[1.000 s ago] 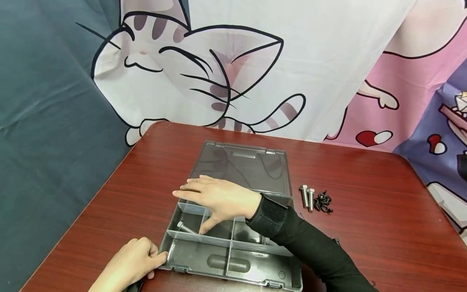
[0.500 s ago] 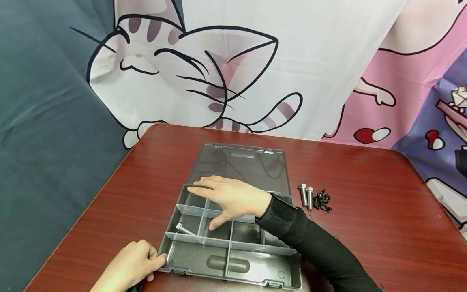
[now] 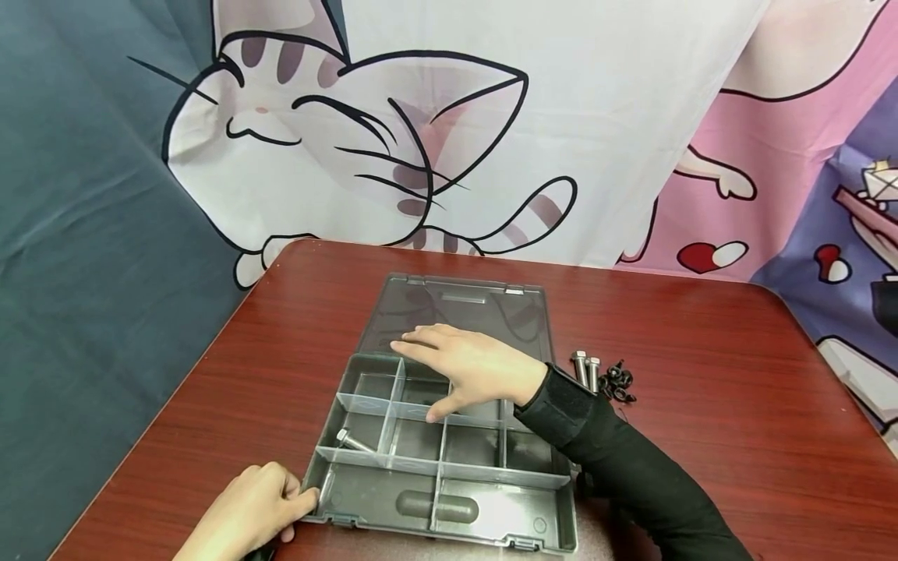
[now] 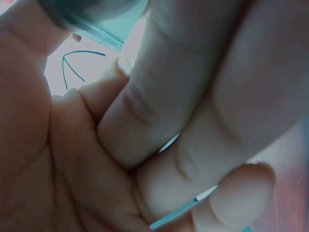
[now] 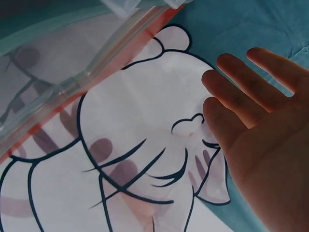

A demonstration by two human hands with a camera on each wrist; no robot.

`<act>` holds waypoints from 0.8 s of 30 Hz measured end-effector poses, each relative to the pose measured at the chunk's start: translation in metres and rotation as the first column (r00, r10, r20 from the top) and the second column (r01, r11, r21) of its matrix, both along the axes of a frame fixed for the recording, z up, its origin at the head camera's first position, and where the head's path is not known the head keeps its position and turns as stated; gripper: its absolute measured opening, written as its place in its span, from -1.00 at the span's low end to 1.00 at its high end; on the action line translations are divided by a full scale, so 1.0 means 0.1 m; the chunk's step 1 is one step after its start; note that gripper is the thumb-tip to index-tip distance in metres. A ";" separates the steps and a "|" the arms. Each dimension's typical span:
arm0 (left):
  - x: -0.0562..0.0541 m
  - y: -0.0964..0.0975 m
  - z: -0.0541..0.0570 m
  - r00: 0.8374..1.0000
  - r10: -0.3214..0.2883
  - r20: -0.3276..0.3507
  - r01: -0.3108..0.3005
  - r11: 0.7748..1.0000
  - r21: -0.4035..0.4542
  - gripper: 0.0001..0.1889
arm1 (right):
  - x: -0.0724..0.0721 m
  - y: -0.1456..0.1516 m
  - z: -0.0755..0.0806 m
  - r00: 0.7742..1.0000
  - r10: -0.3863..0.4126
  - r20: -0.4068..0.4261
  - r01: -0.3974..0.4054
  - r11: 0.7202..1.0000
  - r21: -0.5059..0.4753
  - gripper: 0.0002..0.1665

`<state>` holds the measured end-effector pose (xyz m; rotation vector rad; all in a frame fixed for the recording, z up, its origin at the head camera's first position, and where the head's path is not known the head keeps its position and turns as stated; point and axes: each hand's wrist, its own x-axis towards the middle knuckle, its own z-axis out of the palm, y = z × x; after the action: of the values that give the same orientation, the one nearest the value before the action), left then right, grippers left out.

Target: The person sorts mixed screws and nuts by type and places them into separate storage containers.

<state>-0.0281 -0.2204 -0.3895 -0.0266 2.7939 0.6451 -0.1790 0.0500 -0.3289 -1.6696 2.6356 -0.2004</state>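
Observation:
A grey clear plastic compartment box (image 3: 505, 544) lies with its lid (image 3: 463, 312) folded back on the table. One silver bolt (image 3: 354, 441) leans in a left compartment of the second row from the front. My left hand (image 3: 249, 502) pinches the box's front left corner, thumb on the rim; in the left wrist view the fingers (image 4: 159, 82) are curled and a corner of the box (image 4: 104, 24) shows near the top. Over the back compartments hovers my right hand (image 3: 477, 366), fingers spread and holding nothing. In the right wrist view its fingers (image 5: 241, 87) are extended.
Right of the box, two silver bolts (image 3: 593, 374) lie beside a small heap of black rings or hooks (image 3: 617, 380). The black right sleeve (image 3: 652, 475) crosses the box's right side. A cat-print cloth (image 3: 449, 156) hangs behind the reddish-brown table (image 3: 737, 389).
My right hand has moved right and slightly back, away from the bolt in the compartment, uncovering more of the left compartments. The left hand keeps its place at the corner.

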 end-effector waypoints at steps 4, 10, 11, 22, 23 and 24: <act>0.00 0.01 0.00 1.000 0.015 -0.001 -0.015 1.000 -0.006 -0.63 | -0.03 0.07 0.00 1.000 -0.029 0.011 0.029 1.000 0.009 0.16; 0.00 0.01 0.00 0.999 0.029 0.012 -0.029 1.000 -0.006 -0.64 | -0.04 0.16 -0.01 0.999 -0.034 0.023 0.034 0.999 -0.014 0.15; 0.00 0.01 0.00 1.000 0.029 0.012 -0.029 1.000 -0.005 -0.64 | -0.04 0.17 -0.02 0.999 -0.037 0.025 0.038 0.999 -0.018 0.15; -0.01 -0.01 -0.02 1.000 0.001 0.010 -0.002 1.000 0.019 -0.63 | -0.09 0.31 -0.10 0.995 -0.094 0.033 0.095 0.995 -0.022 0.13; -0.01 -0.02 -0.03 1.000 -0.001 0.009 0.001 1.000 0.020 -0.63 | -0.09 0.32 -0.10 0.994 -0.099 0.037 0.100 0.995 -0.025 0.13; -0.01 -0.02 -0.03 1.000 -0.003 0.007 0.003 1.000 0.020 -0.64 | -0.09 0.33 -0.11 0.994 -0.104 0.038 0.105 0.994 -0.024 0.14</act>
<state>-0.0291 -0.2221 -0.3920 -0.0209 2.7804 0.6705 -0.1885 0.0829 -0.3398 -1.5200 2.7067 -0.2655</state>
